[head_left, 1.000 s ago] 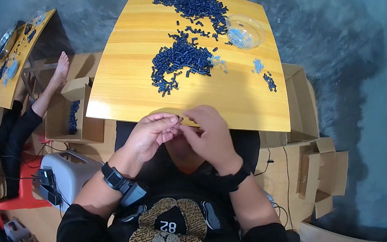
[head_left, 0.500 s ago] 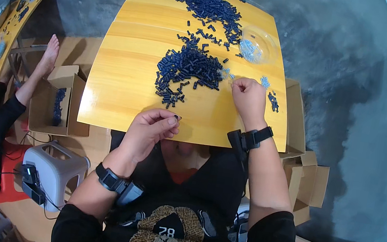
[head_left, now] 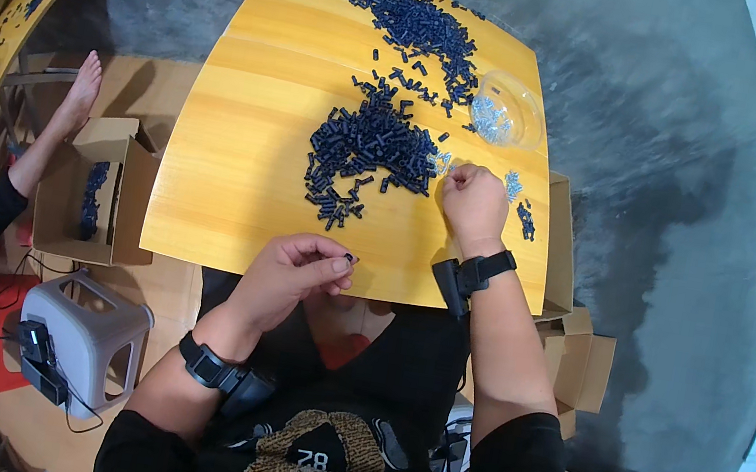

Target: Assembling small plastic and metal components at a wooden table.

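Note:
My left hand (head_left: pixel 298 275) is raised at the near edge of the table (head_left: pixel 231 163). Thumb and index finger pinch a small black plastic piece (head_left: pixel 350 258), only its end showing. Over the table to the right, my right hand (head_left: pixel 475 204) is closed, fingertips together beside a few small clear pieces (head_left: pixel 441 161). Whatever it may hold is hidden. A heap of short black tubular pieces (head_left: pixel 363 140) lies left of those clear pieces. To the right of my right hand are a small cluster of clear pieces (head_left: pixel 513 186) and several black ones (head_left: pixel 526 221).
A larger heap of black pieces (head_left: pixel 421 24) covers the far part. A round clear tub (head_left: pixel 528 112) holds pale small pieces. Cardboard boxes (head_left: pixel 131 207) stand on both sides below the table. At left are a grey stool (head_left: pixel 84 313), another person's leg (head_left: pixel 53 135) and a second table (head_left: pixel 44 35).
The whole view has shifted slightly, so the table sits a little differently in it. My right fingertips are slightly closer to the small clear pieces. My left hand keeps its pinch.

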`<action>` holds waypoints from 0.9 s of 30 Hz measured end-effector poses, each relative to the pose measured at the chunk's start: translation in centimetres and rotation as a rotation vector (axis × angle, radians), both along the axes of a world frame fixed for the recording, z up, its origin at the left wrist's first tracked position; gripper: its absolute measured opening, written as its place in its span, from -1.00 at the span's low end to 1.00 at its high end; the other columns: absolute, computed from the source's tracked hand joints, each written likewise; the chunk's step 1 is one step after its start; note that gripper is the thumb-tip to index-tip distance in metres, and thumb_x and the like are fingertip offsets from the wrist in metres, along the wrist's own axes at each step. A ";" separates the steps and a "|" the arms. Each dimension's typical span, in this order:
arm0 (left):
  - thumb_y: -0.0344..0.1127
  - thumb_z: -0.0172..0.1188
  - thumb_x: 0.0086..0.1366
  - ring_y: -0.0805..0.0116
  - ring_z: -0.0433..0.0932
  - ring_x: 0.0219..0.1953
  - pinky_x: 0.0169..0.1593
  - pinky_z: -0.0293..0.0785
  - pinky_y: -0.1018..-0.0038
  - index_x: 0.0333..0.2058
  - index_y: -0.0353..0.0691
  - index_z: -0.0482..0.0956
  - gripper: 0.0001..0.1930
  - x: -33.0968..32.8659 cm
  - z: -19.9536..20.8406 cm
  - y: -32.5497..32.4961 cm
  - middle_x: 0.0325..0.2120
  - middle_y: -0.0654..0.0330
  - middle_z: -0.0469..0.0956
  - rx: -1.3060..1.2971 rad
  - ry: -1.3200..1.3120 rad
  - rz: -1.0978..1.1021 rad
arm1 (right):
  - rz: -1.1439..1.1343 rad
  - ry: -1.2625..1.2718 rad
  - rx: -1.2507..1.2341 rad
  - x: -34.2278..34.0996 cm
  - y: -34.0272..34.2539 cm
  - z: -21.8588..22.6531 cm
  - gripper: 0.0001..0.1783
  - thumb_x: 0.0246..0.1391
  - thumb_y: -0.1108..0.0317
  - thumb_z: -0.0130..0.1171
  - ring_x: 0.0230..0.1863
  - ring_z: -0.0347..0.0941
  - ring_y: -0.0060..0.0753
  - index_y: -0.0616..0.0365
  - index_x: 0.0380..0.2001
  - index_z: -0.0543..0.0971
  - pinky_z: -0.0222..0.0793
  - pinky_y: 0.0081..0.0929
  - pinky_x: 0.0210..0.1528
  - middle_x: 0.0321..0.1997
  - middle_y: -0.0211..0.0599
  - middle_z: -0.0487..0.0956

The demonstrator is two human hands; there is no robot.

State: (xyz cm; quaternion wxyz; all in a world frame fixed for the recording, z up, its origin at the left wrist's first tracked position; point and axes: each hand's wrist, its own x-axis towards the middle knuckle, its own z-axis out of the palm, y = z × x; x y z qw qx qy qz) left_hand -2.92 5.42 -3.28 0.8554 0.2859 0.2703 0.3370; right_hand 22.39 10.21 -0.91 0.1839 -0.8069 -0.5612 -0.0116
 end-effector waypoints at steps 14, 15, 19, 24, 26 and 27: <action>-0.38 0.12 0.19 0.44 0.49 -0.41 -0.29 0.41 0.57 -0.31 -0.28 0.51 -0.87 0.9 0.9 -0.8 -0.45 0.21 0.52 -0.026 0.075 0.089 | 0.216 0.089 0.083 -1.6 -7.7 0.5 -0.95 -0.21 0.45 0.04 -0.43 0.42 -0.07 0.18 -0.64 0.47 0.37 -0.24 -0.39 -0.54 -0.14 0.46; -0.38 0.12 0.19 0.44 0.49 -0.41 -0.29 0.41 0.57 -0.31 -0.28 0.51 -0.87 0.9 1.0 -0.9 -0.45 0.21 0.52 -0.017 0.084 0.076 | 0.203 0.097 0.092 -1.5 -7.9 0.0 -0.95 -0.21 0.45 0.04 -0.43 0.42 -0.07 0.18 -0.64 0.47 0.37 -0.24 -0.39 -0.54 -0.14 0.46; -0.39 0.11 0.19 0.45 0.48 -0.42 -0.29 0.41 0.58 -0.31 -0.27 0.51 -0.88 0.4 1.1 -1.6 -0.46 0.22 0.53 0.036 0.131 0.101 | 0.249 0.114 0.154 -1.7 -8.2 -1.3 -0.91 -0.17 0.46 0.01 -0.42 0.40 -0.03 0.22 -0.65 0.46 0.36 -0.23 -0.35 -0.55 -0.08 0.44; -0.41 0.12 0.19 0.48 0.50 -0.40 -0.29 0.43 0.60 -0.31 -0.27 0.51 -0.89 0.2 2.9 -3.4 -0.44 0.23 0.54 0.097 0.149 0.028 | 0.332 0.087 0.094 -1.3 -8.0 -1.2 -0.89 -0.14 0.47 -0.04 -0.35 0.40 0.00 0.23 -0.58 0.48 0.37 -0.22 -0.30 -0.49 -0.05 0.45; -0.42 0.12 0.18 0.48 0.50 -0.40 -0.29 0.44 0.60 -0.31 -0.26 0.51 -0.89 0.1 3.5 -4.1 -0.44 0.23 0.54 0.106 0.140 0.040 | 0.301 0.057 0.049 -1.5 -8.1 -0.5 -0.90 -0.14 0.46 -0.03 -0.35 0.40 0.01 0.24 -0.58 0.47 0.36 -0.19 -0.29 -0.49 -0.03 0.45; -0.42 0.13 0.18 0.48 0.51 -0.39 -0.29 0.44 0.60 -0.31 -0.26 0.51 -0.89 0.0 3.8 -4.3 -0.44 0.23 0.54 0.108 0.118 0.040 | 0.259 0.015 -0.004 -1.6 -8.1 -0.2 -0.90 -0.15 0.46 -0.01 -0.36 0.41 0.02 0.25 -0.58 0.46 0.34 -0.16 -0.28 -0.48 -0.01 0.46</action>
